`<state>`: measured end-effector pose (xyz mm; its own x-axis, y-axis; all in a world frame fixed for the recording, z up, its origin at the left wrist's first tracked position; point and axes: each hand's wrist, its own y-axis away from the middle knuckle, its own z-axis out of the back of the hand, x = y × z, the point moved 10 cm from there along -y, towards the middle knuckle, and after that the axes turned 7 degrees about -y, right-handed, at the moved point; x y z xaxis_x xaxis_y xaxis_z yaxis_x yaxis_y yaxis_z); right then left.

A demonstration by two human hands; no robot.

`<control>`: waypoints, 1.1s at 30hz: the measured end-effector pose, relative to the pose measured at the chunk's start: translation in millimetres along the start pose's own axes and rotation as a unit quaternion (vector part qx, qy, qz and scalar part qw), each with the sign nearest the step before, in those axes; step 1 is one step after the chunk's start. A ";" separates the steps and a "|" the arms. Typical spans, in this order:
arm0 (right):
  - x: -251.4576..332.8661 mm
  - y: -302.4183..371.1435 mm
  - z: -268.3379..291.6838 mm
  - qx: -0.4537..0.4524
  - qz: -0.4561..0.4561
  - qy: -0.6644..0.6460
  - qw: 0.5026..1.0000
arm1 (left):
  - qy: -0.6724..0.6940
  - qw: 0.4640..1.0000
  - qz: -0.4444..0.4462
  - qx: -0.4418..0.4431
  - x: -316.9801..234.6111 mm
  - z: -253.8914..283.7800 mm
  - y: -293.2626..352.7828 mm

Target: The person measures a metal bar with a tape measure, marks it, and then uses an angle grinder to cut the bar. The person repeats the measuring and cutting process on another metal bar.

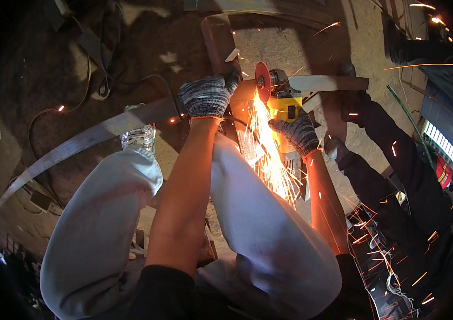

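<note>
My left hand (pixel 208 96), in a grey knit glove, is closed over a long curved metal bar (pixel 106 128) that runs across in front of my knees. My right hand (pixel 298 132), gloved the same way, grips a yellow angle grinder (pixel 285 106). The grinder's red disc (pixel 262 81) stands on edge against the metal to the right of my left hand. A bright stream of sparks (pixel 266 152) pours from the disc toward my right leg. A rusty steel beam (pixel 220 42) lies beyond my left hand, and the glare hides the exact contact spot.
Another person in dark trousers (pixel 397 154) is close on my right, a shoe near the bar's right end. A dark cable (pixel 141 81) loops over the floor at left. A green rod (pixel 410 114) and a red item (pixel 442 172) lie farther right. Sparks scatter at lower right.
</note>
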<state>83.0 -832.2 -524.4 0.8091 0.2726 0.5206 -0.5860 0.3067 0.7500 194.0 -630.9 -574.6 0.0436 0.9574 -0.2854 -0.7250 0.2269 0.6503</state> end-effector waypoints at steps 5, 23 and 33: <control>-16.3 -9.6 -3.9 0.041 0.023 -0.090 0.995 | 0.010 1.000 -0.001 -0.002 -0.1 0.2 -0.4; -16.2 -4.5 -4.8 0.011 0.002 -0.041 0.999 | 0.005 1.000 -0.012 -0.009 4.4 2.4 1.0; -12.0 1.6 -4.6 0.001 -0.046 0.030 0.998 | 0.010 1.000 -0.006 0.000 5.8 2.9 -0.8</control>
<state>72.1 -830.7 -531.4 0.8554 0.2979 0.4238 -0.5091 0.3317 0.7942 196.8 -625.0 -574.7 0.0390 0.9510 -0.3068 -0.7243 0.2384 0.6469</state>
